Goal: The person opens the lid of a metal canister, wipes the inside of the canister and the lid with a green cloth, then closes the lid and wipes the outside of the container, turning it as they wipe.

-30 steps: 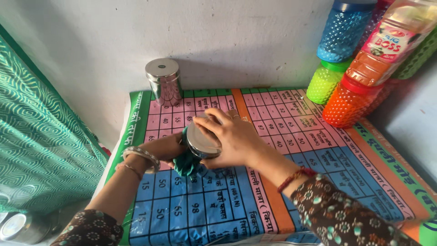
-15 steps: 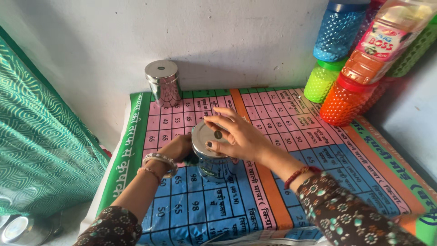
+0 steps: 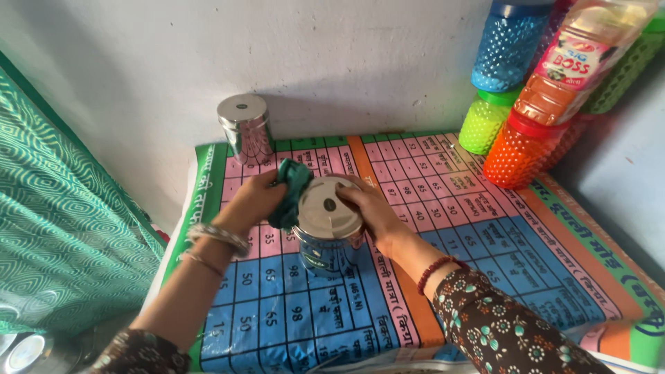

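- Centrally, a steel tin (image 3: 330, 232) stands upright on the chart sheet (image 3: 443, 208), lid on, a small dark dot in the lid's middle.
- Right hand (image 3: 370, 211) grips the tin's right side, fingers curled over the lid edge and down the wall; closed on it, touching.
- Left hand (image 3: 256, 201) is bunched shut around a green cloth (image 3: 291, 190), holding it against the tin's upper left edge; cloth touches the lid rim.
- Left wrist wears metal bangles (image 3: 218, 239); right wrist has a red bead bracelet (image 3: 435, 266).
- Both sleeves are dark brown with a floral print (image 3: 512, 325).
- Chart sheet is a printed number table with pink, blue and orange blocks and a green border; it covers the whole surface under the tin.
- Second steel tin (image 3: 244, 128) stands upright at the sheet's back left corner, close to the wall (image 3: 346, 55), well apart from the hands.
- At back right, stacked dimpled plastic jars: blue jar (image 3: 509, 45) on top, green jar (image 3: 488, 121) below, orange jar (image 3: 523, 149) in front with a red lid.
- A bottle (image 3: 582, 59) of orange liquid leans across those jars, tilted.
- Green patterned curtain (image 3: 62, 235) hangs at the left, beside the surface edge.
- Bottom left corner shows a shiny round metal thing (image 3: 24, 353), partly cut off; cannot tell what it is.
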